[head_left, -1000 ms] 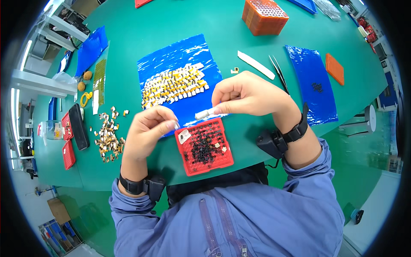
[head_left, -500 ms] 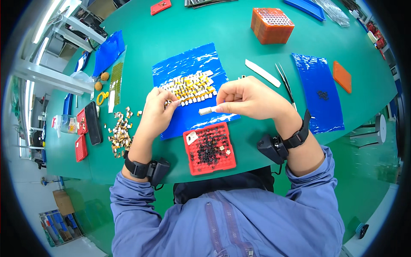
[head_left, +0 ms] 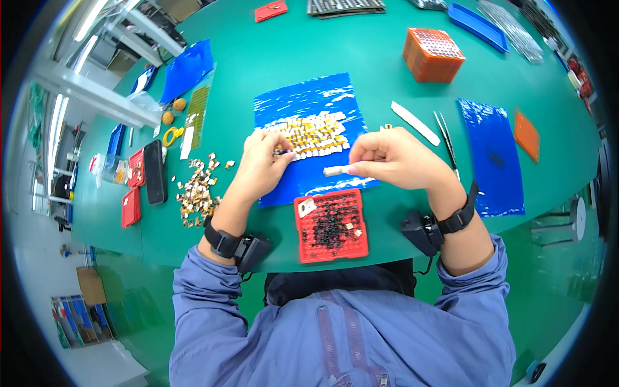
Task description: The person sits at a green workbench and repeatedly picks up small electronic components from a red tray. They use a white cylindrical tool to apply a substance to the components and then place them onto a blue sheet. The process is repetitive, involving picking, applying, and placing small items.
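A blue sheet lies in front of me, bearing tight rows of small white-and-yellow parts. My left hand rests at the left end of these rows, thumb and fingertips pinched together by the nearest row. Whatever is between those fingertips is too small or hidden to name. Over the sheet's right edge, my right hand pinches a short whitish roll between thumb and curled fingers, its free end pointing left. Nearer to me sits a red tray with many tiny black parts and a few pale pieces.
Loose white-and-gold parts form a pile at left, near a black case and yellow scissors. Tweezers, a white strip and another blue sheet lie right. An orange tray stack stands behind.
The whole view has shifted, so the table things appear farther right and slightly lower. Both hands keep nearly the same places over the sheet; the right still holds the whitish roll.
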A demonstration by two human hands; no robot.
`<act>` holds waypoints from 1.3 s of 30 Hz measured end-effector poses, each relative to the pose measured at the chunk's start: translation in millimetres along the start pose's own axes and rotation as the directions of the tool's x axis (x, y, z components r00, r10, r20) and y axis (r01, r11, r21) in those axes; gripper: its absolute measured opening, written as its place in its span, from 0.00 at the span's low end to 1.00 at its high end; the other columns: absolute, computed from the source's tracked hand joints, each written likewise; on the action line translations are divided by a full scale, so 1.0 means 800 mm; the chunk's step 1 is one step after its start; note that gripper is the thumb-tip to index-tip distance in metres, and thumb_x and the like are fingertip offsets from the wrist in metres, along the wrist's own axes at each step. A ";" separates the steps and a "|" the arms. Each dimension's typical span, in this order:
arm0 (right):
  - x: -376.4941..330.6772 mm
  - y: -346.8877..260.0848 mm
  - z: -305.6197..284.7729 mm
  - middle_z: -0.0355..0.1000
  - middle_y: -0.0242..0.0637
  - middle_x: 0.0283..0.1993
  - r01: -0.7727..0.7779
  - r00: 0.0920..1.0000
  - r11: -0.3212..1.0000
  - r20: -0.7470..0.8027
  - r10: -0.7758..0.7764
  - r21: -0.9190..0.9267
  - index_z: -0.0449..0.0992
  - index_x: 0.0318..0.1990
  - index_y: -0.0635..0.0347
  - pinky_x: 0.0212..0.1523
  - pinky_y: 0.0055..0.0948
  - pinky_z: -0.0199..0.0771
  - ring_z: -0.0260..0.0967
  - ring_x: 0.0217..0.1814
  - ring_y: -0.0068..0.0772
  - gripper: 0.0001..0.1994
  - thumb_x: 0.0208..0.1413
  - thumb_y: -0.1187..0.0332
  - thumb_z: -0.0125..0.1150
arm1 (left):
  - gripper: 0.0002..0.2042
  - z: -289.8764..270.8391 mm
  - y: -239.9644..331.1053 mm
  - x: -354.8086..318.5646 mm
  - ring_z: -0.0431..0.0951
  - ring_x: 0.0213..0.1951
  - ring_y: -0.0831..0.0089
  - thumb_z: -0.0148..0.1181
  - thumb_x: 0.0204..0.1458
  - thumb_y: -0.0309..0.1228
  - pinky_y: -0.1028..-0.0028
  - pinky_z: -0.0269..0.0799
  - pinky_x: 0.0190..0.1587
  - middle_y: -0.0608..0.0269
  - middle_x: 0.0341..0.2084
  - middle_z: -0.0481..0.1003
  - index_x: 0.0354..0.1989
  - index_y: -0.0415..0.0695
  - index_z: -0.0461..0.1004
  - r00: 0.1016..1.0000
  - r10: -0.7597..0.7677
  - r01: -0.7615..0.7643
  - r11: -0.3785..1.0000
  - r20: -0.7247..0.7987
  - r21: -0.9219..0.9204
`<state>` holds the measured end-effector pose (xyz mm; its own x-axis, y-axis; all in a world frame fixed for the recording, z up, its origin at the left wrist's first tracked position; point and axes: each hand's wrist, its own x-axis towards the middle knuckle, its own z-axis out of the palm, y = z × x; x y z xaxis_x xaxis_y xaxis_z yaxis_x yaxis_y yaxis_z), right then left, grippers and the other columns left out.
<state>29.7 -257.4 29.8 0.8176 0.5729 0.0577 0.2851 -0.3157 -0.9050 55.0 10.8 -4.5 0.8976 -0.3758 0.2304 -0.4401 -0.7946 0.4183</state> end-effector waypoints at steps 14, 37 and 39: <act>0.001 0.010 0.009 0.63 0.28 0.14 -0.042 0.999 0.997 -0.024 0.043 0.066 0.74 0.27 0.63 0.17 0.22 0.52 0.55 0.16 0.16 0.08 0.49 0.67 0.63 | 0.08 -0.091 -0.134 -0.055 0.72 0.35 0.58 0.63 0.43 0.29 0.64 0.67 0.39 0.52 0.29 0.72 0.29 0.39 0.72 0.926 -0.367 0.374 0.872 -0.084 0.316; -0.007 -0.018 0.020 0.62 0.25 0.16 -0.018 0.997 0.976 0.077 0.001 0.216 0.77 0.33 0.63 0.19 0.18 0.52 0.53 0.19 0.12 0.07 0.54 0.68 0.59 | 0.04 -0.030 0.053 -0.030 0.73 0.32 0.79 0.59 0.50 0.23 0.78 0.69 0.36 0.64 0.28 0.74 0.32 0.38 0.72 0.947 0.069 0.307 0.100 0.314 -0.946; -0.006 -0.019 0.019 0.63 0.23 0.17 -0.021 0.998 0.967 0.061 0.005 0.255 0.78 0.34 0.63 0.19 0.18 0.53 0.53 0.20 0.11 0.07 0.54 0.68 0.59 | 0.03 -0.015 0.049 -0.032 0.73 0.31 0.78 0.58 0.51 0.23 0.78 0.68 0.36 0.65 0.27 0.72 0.31 0.41 0.69 0.942 0.078 0.331 -0.066 0.326 -0.941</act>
<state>13.8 -244.1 36.7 0.7870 0.6163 0.0270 0.1311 -0.1244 -0.9835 14.4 -4.7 16.7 0.8197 -0.5716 -0.0367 0.3023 0.3772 0.8754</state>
